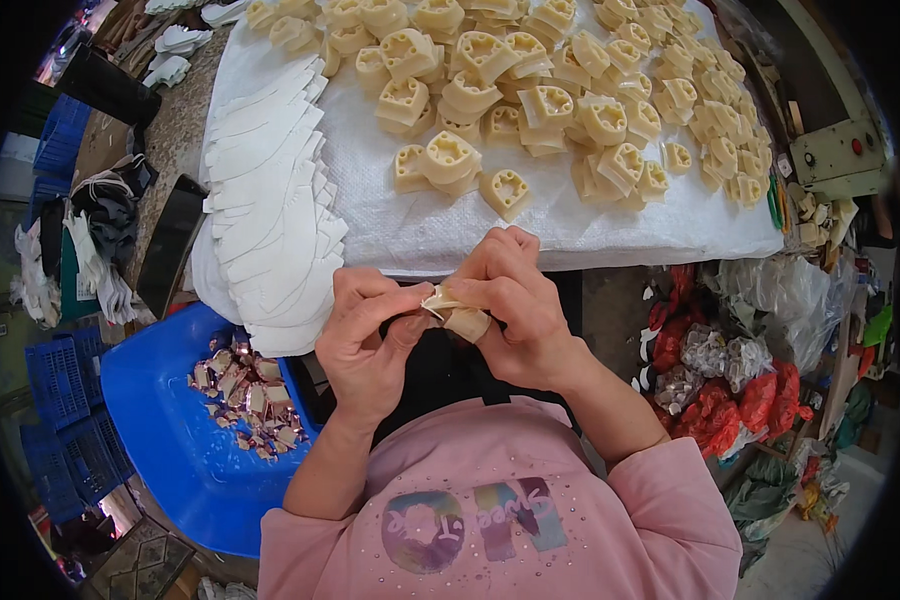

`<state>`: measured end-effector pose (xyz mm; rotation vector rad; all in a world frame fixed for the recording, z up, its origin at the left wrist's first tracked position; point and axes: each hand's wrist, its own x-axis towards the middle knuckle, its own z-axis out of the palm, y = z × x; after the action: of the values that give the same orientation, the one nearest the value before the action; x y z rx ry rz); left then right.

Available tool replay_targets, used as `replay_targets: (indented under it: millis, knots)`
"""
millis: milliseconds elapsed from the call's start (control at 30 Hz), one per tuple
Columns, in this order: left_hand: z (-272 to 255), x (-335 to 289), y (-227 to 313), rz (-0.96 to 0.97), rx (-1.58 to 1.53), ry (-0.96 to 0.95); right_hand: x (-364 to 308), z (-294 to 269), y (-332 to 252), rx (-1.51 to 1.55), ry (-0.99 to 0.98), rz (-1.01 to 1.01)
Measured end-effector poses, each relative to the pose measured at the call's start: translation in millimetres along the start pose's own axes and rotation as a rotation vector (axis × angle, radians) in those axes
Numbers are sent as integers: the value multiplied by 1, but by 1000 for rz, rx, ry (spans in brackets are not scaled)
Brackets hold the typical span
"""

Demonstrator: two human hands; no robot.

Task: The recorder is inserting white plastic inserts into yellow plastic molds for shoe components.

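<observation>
Close in front of my body, both hands work on one small cream moulded block that looks like a shoe heel. My right hand is closed around it. My left hand pinches the edge of a thin pale piece that lies against the heel; part of it is hidden by the fingers. Beyond my hands, many similar cream heels lie piled on a white cloth-covered table. Along the table's left side, thin white cut pieces overlap in a long row.
Below the table's left corner stands a blue basin with shiny pinkish wrapped blocks in it. Blue crates stand farther left. On the right are red plastic bags, clear plastic wrap and a green-grey machine.
</observation>
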<state>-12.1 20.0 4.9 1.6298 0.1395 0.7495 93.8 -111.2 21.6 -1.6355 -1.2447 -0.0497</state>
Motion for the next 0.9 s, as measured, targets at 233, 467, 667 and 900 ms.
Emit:
replay_targets:
  millis: [233,467,667,900]
  knots:
    - [5,7,2,274,290,-91,-3,-4,-3,-19,-159,29]
    - [4,17,-4,408,352,-181,0,-8,-4,-75,-343,22]
    - [3,12,15,56,113,-117,-1,-6,0,55,-114,37]
    - [-3,9,7,271,323,-53,0,-4,0,-147,-119,-78]
